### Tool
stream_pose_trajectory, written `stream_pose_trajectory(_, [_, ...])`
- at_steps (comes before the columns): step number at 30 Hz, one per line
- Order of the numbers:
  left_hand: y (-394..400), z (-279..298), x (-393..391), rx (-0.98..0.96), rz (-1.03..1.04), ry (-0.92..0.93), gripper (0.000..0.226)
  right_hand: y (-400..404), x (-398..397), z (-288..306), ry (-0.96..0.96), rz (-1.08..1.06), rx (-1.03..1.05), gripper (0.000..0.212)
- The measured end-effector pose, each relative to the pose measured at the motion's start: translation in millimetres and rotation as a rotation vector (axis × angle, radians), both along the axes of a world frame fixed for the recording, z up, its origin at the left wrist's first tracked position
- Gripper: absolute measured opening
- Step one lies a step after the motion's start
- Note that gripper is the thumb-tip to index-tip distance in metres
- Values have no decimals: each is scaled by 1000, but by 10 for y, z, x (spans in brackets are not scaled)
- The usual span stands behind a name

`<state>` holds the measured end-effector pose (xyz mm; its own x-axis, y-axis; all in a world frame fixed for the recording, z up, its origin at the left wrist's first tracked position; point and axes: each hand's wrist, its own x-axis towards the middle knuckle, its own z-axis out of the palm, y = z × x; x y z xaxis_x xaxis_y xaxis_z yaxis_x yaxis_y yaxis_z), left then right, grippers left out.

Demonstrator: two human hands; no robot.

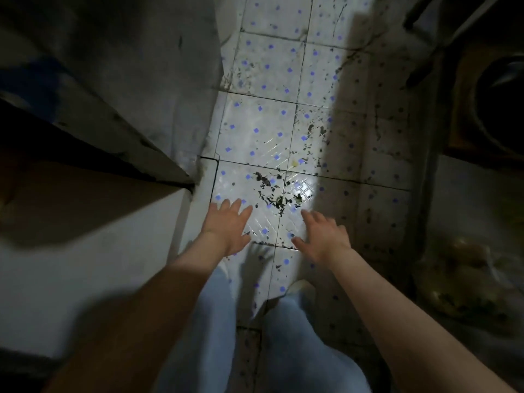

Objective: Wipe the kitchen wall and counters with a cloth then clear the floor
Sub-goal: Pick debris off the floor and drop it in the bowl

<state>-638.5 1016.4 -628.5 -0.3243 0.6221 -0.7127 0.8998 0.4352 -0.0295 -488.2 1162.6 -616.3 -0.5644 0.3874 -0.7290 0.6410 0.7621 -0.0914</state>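
White glazed floor tiles (255, 131) with small blue dots and dark grout lines run away from us in a narrow strip, lit brightly down the middle and falling into shadow on the right. We reach both bare hands down toward them: our left hand (228, 224) is spread with straight fingers, palm down, and our right hand (323, 235) is likewise spread and relaxed, holding nothing. We cannot tell whether either palm touches the tiles. Just beyond our fingertips, between the two hands, lies a loose heap of dark green, leafy scraps (276, 194) near a crossing of grout lines. Finer dark specks scatter farther up the strip and thicken toward the shadowed right side, and one small yellowish crumb (295, 163) sits just past the heap.

On the left a grey, smudged cabinet side (158, 89) rises straight from the floor, and nearer us a pale worktop (93, 251) ends in a hard corner close beside our left wrist, so the strip is walled in on that side. On the right a dark round pan (499, 103) sits in deep shade, with a crinkled clear plastic bag (467, 279) below it, its contents unclear. Our pale blue trouser legs (300, 350) fill the bottom of the view.
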Motion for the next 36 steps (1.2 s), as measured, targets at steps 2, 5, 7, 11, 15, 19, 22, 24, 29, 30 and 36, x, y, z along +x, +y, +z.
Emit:
stream_pose_trajectory(2, [109, -538, -108, 31, -37, 13, 70, 107, -90, -537, 7, 24, 5, 74])
stream_pose_trajectory(5, [267, -1333, -247, 52, -121, 28, 69, 238, -177, -1309, 27, 69, 27, 71])
stream_pose_trajectory(7, [390, -1840, -336, 54, -192, 47, 68, 333, -235, -1800, 36, 120, 34, 69])
stream_pose_trajectory(11, [666, -2689, -504, 114, -373, 50, 68, 555, -378, -2677, 47, 192, 22, 73])
stream_pose_trajectory(15, [855, -3282, -650, 250, -536, 17, 66, 731, -434, -3284, 93, 260, 26, 75])
stream_pose_trajectory(19, [932, -3660, -788, 352, -607, 1, 64, 834, -450, -3671, 176, 329, 43, 77])
stream_pose_trajectory(22, [941, -3784, -876, 406, -644, 0, 62, 846, -457, -3868, 255, 383, 104, 81])
stream_pose_trajectory(24, [942, -3801, -908, 426, -630, 4, 63, 845, -456, -3923, 315, 367, 137, 82])
stream_pose_trajectory(29, [950, -3841, -874, 476, -453, 66, 66, 739, -494, -3954, 329, 304, 109, 87])
stream_pose_trajectory(30, [961, -3850, -869, 470, -414, 80, 69, 716, -510, -3960, 331, 290, 97, 86])
stream_pose_trajectory(36, [1009, -3840, -894, 468, -394, 97, 73, 665, -513, -4004, 393, 249, 62, 61])
